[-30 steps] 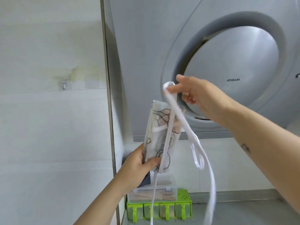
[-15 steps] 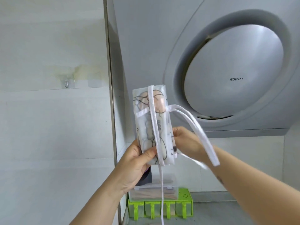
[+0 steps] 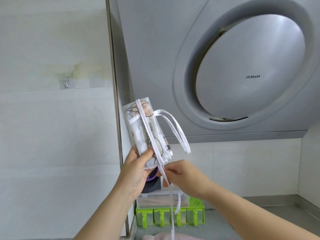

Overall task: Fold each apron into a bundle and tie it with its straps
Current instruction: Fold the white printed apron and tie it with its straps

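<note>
A folded white apron bundle (image 3: 145,129) with a line drawing printed on it is held up in front of the wall, tilted with its top to the left. My left hand (image 3: 136,168) grips its lower end, thumb across the front. A white strap (image 3: 149,134) runs lengthwise down the bundle's front, and a second strap crosses near the top. My right hand (image 3: 178,175) pinches the strap just below the bundle's bottom edge. A strap loop (image 3: 180,135) hangs off the right side, and a loose strap end (image 3: 172,213) dangles down.
A grey range hood (image 3: 242,70) with a round panel fills the upper right. A green rack (image 3: 170,217) with a clear box on it stands on the grey counter (image 3: 270,215). A pink cloth (image 3: 155,237) shows at the bottom edge. A clear wall hook (image 3: 66,83) sits left.
My right hand came down from high beside the hood, passed behind the bundle, and now pinches the strap below its bottom edge. The bundle has tilted left, with the strap wrapped lengthwise around it.
</note>
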{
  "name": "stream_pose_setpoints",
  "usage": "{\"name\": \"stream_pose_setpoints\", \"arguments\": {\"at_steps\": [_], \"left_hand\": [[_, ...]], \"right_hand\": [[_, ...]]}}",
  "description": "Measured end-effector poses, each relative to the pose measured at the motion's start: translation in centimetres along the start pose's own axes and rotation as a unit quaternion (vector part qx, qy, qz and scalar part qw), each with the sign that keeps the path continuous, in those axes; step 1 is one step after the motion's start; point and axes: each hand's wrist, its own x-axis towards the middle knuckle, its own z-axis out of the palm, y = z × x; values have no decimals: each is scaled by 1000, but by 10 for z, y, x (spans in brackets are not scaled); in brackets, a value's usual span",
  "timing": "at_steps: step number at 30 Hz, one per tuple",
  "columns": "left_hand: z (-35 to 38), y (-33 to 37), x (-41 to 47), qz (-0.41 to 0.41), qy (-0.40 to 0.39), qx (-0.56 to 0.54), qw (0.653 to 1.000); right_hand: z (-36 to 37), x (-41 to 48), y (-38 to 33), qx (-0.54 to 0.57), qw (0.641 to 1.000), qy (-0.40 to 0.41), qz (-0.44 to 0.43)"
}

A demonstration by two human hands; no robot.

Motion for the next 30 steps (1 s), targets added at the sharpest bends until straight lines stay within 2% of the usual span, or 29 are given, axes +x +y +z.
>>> {"name": "stream_pose_setpoints", "arguments": {"at_steps": [4,8,11,15,18,22,27,30], "left_hand": [[-2,-6,2,12,28,52,998],[-6,-10,4,44,10,166,985],[-7,-9,3,66,18,224,972],[-7,-6,2,107,46,271,956],[-4,-5,0,113,36,299,947],[-3,-3,-3,92,-21,302,949],[-1,-3,-8,32,-88,296,951],[-2,-2,-12,-3,-108,291,951]], "right_hand": [[-3,0,-4,-117,993,8,-12],[-3,1,-8,-262,964,34,-37],[-10,-1,-16,-287,957,42,-34],[-17,-4,-21,-211,975,57,-31],[-22,-5,-29,-19,999,-1,-27],[-46,-6,-37,137,987,-51,-70],[-64,-1,-34,187,979,-64,-58],[-64,3,-32,94,992,47,-65]]}}
